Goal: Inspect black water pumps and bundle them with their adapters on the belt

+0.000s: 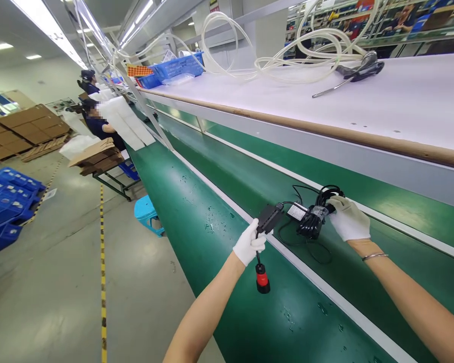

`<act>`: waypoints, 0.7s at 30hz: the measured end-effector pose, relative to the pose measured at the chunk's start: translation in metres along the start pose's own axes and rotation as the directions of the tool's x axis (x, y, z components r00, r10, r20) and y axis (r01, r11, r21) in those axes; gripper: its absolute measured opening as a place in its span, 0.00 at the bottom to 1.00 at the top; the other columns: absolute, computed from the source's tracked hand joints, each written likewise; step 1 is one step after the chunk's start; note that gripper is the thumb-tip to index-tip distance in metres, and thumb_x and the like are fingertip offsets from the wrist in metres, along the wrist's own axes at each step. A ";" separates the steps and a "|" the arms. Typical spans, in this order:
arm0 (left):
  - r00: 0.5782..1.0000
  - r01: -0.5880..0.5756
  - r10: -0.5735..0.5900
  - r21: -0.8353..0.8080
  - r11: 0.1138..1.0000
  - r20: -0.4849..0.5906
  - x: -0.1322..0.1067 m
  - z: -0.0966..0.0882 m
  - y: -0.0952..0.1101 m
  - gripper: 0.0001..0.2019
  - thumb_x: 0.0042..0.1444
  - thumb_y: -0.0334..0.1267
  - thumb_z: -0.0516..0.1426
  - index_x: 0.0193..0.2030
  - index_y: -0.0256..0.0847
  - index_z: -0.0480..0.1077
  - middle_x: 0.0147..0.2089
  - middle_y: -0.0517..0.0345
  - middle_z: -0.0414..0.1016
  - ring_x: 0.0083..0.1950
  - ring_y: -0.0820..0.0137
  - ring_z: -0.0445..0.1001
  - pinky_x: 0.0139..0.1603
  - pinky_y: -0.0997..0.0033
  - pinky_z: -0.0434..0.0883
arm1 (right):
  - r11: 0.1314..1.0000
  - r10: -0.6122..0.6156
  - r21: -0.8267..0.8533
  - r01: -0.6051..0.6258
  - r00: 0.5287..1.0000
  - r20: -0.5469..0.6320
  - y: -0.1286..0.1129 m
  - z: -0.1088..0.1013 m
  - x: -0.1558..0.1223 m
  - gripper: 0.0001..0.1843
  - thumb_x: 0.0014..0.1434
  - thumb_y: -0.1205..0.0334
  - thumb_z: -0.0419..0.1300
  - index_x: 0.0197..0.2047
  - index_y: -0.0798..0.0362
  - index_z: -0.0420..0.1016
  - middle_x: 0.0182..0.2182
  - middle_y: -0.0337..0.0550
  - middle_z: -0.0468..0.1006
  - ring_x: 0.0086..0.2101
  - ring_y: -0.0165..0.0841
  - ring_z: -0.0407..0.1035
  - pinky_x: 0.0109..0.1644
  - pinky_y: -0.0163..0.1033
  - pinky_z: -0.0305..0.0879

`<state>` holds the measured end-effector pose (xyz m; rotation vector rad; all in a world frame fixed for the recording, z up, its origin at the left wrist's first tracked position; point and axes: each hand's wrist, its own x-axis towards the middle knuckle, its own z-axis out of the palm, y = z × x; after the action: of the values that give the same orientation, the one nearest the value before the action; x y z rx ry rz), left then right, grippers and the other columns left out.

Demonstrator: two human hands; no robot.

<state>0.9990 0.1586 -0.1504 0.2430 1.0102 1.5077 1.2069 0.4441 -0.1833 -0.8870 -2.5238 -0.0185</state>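
Note:
My left hand (250, 243), in a white glove, is closed around a black rectangular box (270, 218) with a cable at each end. Below that hand hangs a black and red connector (262, 279) on a short cable. My right hand (348, 218), also gloved, grips a coiled black cable bundle (313, 222) at its upper right side. A clear wrap binds the bundle's middle. Beside it is a white label (297, 211). Loose loops of thin cable lie around the bundle over the green belt. The right fingertips are partly hidden by the coils.
A white rail (219, 190) divides the green work surface (196, 201), which has water drops on it. Above runs a white shelf (287, 96) with clear tubing (310, 55), a black-handled tool (363, 68) and a blue basket (177, 68). A blue stool (147, 212) and co-workers stand left.

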 end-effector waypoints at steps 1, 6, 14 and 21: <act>1.000 0.008 -0.008 -0.017 1.000 -0.012 0.011 -0.002 0.005 0.24 0.63 0.59 0.55 0.43 0.34 0.71 0.27 0.61 0.69 0.17 0.84 0.37 0.16 0.77 0.42 | 1.000 0.000 -0.005 0.000 1.000 0.029 0.000 0.003 0.007 0.17 0.59 0.72 0.53 0.45 0.55 0.81 0.51 0.53 0.82 0.44 0.45 0.75 0.44 0.46 0.72; 0.988 -0.057 0.046 -0.068 0.996 -0.144 0.091 -0.010 0.034 0.19 0.68 0.50 0.53 0.40 0.33 0.71 0.31 0.57 0.73 0.17 0.84 0.41 0.15 0.78 0.42 | 0.999 -0.037 -0.029 0.044 0.979 0.200 -0.002 0.029 0.055 0.23 0.61 0.76 0.49 0.52 0.54 0.80 0.56 0.52 0.78 0.45 0.41 0.74 0.48 0.44 0.69; 0.845 -0.188 0.189 0.052 0.981 -0.500 0.214 -0.008 0.044 0.16 0.68 0.49 0.57 0.51 0.37 0.71 0.41 0.58 0.74 0.33 0.75 0.72 0.31 0.73 0.73 | 0.997 -0.054 -0.031 0.076 0.889 0.455 -0.042 0.034 0.080 0.24 0.56 0.74 0.57 0.54 0.54 0.80 0.54 0.53 0.81 0.43 0.42 0.78 0.47 0.44 0.72; 0.772 0.075 0.165 0.346 0.935 -0.613 0.234 -0.025 0.027 0.18 0.66 0.47 0.59 0.57 0.38 0.70 0.54 0.50 0.75 0.48 0.65 0.77 0.48 0.58 0.79 | 0.984 0.149 0.056 -0.169 0.952 0.268 -0.036 -0.059 -0.220 0.23 0.66 0.54 0.51 0.59 0.39 0.79 0.56 0.42 0.82 0.53 0.47 0.78 0.56 0.53 0.77</act>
<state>0.9080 0.3592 -0.2385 -0.0080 1.8456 1.4687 1.3611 0.2765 -0.2203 -1.1231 -2.6624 0.2650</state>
